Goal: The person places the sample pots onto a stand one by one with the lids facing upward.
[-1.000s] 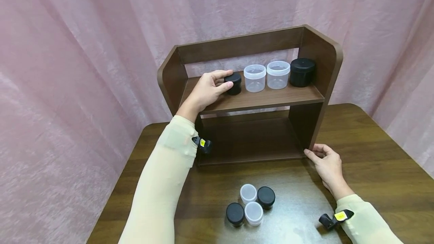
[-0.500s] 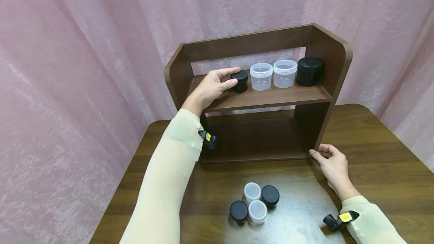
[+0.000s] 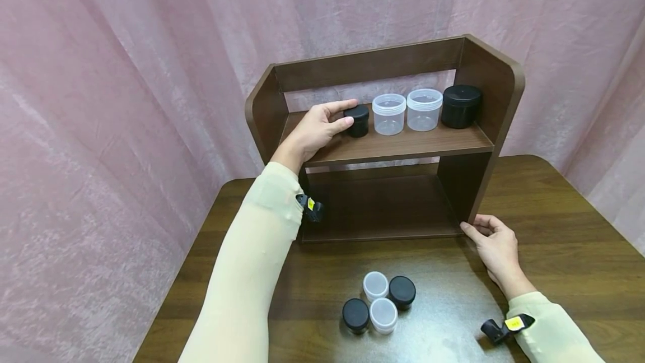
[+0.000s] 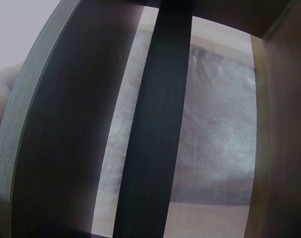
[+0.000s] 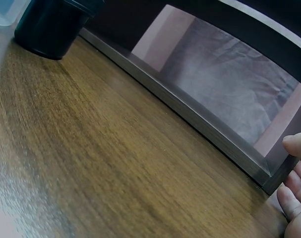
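My left hand (image 3: 317, 129) holds a small black jar (image 3: 359, 122) between thumb and fingers on the upper board of a brown wooden shelf (image 3: 398, 142). To the right of that jar, two clear plastic jars (image 3: 389, 116) and a bigger black jar (image 3: 461, 108) stand in a row. Down at the shelf's front right corner, my right hand (image 3: 496, 248) grips the side panel, thumb in front and fingers outside. In the right wrist view the thumb (image 5: 298, 145) touches the panel's edge. The left wrist view shows the shelf's lower compartment, with the held jar hidden.
Two black-lidded jars (image 3: 402, 291) and two white-lidded jars (image 3: 383, 315) stand clustered on the wooden table (image 3: 302, 318) before the shelf. A pink curtain (image 3: 151, 99) hangs behind. The shelf's raised side panels (image 3: 259, 111) flank the upper board.
The whole scene has shifted slightly right in the head view since one second ago. Both hands keep their places on the small black jar and the shelf corner.
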Available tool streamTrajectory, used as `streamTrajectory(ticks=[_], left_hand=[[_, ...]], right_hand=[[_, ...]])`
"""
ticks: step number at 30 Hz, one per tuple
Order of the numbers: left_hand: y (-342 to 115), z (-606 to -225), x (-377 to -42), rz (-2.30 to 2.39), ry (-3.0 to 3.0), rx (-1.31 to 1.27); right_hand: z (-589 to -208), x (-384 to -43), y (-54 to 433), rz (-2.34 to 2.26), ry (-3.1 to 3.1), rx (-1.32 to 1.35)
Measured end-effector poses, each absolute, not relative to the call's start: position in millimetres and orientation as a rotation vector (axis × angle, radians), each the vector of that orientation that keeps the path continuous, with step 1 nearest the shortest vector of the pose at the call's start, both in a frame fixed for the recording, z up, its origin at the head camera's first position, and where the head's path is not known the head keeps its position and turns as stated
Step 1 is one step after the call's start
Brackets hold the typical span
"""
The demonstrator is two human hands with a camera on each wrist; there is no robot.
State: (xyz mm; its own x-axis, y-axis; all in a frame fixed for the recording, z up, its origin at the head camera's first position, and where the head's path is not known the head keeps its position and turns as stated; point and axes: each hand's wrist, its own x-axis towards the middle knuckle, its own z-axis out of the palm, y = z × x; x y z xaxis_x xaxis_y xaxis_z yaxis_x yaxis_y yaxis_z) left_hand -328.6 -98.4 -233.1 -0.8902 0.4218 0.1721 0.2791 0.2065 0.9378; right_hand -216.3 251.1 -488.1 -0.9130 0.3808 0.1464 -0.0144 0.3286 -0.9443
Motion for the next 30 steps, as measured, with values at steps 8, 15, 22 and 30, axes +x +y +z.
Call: streamTrajectory(ticks=[8, 15, 22, 30], left_hand=[[-97.6, -233.1, -327.5, 1.78, 2.352, 0.676], [-97.4, -233.2, -328.2, 1.767, 2.372, 0.691], [-98.9, -233.4, -326.6, 1.766, 2.385, 0.696], [-99.9, -232.6, -327.2, 1.791, 2.446, 0.727]], right_hand=[[-487.7, -215.7, 251.1, 1.616, -2.257, -0.326], [-486.7, -216.7, 251.7, 1.602, -2.267, -0.322], [-488.6, -216.2, 250.5, 1.617, -2.267, -0.329], [-487.4, -218.6, 251.6, 1.612, -2.266, -0.32]])
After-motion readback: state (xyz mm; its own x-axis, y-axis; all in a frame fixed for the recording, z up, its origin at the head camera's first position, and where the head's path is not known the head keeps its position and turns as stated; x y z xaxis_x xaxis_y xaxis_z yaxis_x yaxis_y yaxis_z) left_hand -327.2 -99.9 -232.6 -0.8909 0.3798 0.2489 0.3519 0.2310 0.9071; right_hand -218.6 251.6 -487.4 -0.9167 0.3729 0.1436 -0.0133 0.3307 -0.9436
